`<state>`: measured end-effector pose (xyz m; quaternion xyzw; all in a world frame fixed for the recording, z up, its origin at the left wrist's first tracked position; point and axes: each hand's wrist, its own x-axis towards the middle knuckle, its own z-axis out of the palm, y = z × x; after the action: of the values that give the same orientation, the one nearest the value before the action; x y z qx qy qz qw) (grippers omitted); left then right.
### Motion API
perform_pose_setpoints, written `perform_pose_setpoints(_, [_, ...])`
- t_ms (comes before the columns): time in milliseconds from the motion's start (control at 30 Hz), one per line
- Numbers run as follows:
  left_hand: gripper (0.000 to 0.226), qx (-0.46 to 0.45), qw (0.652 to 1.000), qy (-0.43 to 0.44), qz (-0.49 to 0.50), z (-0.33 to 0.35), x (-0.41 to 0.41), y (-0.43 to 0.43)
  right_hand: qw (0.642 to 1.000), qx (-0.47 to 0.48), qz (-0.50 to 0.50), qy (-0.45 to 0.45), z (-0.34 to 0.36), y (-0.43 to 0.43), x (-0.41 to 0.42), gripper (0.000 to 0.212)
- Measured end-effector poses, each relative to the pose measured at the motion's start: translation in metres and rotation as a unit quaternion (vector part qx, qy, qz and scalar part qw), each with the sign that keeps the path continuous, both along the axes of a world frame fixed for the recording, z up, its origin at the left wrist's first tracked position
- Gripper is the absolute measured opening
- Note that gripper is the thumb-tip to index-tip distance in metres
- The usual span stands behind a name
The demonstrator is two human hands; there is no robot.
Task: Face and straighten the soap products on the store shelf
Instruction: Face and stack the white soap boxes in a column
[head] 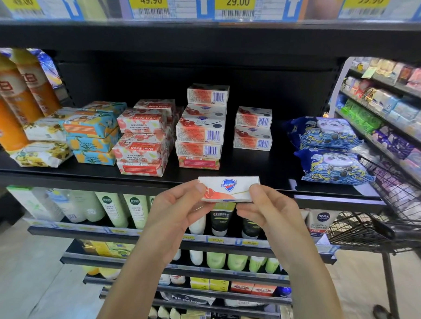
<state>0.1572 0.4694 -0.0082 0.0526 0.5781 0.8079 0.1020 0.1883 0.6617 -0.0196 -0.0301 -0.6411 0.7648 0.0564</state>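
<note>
Facing step in hand. Gripping one Safeguard box [228,188] by both ends, left hand [178,206] and right hand [272,210] each pinched on it, logo up, just off the shelf [264,171] lip at six o'clock. Next, likely: setting it down logo-forward toward twelve o'clock, near the tall barcode-out stack [201,132] and the short stack [253,128]. Calls for squaring to the edge.

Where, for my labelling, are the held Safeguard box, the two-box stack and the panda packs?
Safeguard box [228,186]: head view, logo face.
two-box stack [253,121]: head view, upper box's front.
panda packs [326,133]: head view, upper pack's top.
</note>
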Motion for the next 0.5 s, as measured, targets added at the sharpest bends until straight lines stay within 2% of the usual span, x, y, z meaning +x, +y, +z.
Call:
perform_pose_setpoints(200, [0.06, 0.012, 1.0, -0.021, 0.006, -0.0017, -0.0024, 0.0011, 1.0, -0.022, 0.015, 0.001, 0.0007, 0.0009, -0.0004, 0.048])
perform_pose_setpoints(500, [0.051, 0.026, 1.0, -0.016, -0.006, 0.002, -0.0033, 0.0029, 0.998, -0.035, 0.028, 0.052, -0.0039, 0.0075, -0.0015, 0.05])
